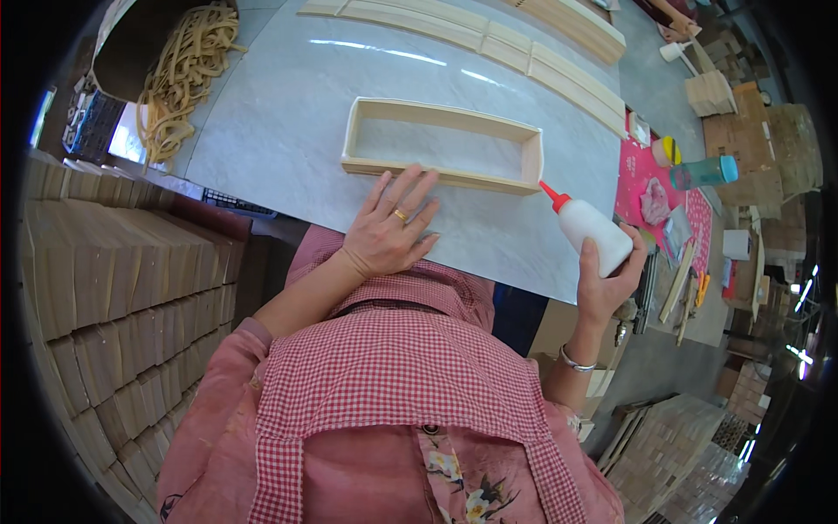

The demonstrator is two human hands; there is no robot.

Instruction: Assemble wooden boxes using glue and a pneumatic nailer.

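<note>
Workshop, cluttered, wood stacked all round; pale grey marbled tabletop (288, 131) in front of the person, glossy, light streaks reflecting. Right hand (615, 284) wrapped round a white squeeze bottle (594, 236), red cone nozzle (553, 196) tilted up-left, tip at the frame's near right corner; can't tell if touching. Left hand (391, 234) palm down, fingers loosely spread, gripping nothing, tips at the frame's near long wall. Wooden frame (484, 181): long narrow rectangle, thin pale walls, tabletop visible through it, far long edge slightly bowed, short ends lighter; lies on the tabletop ahead of both hands. Beyond it, long pale wood strips (515, 59) side by side, then more planks (580, 26) at the far edge. Far left, tan bands (188, 79) tangled, spilling from a dark-mouthed container (127, 57). Right: pink sheet (635, 179), teal bottle (703, 173), yellow-and-white round item (666, 151). Left below tabletop, tall rows of wood pieces (96, 262). Cardboard boxes (733, 127) and grey floor (672, 358) to the right; another person's hand (683, 28) top right, blurry.
</note>
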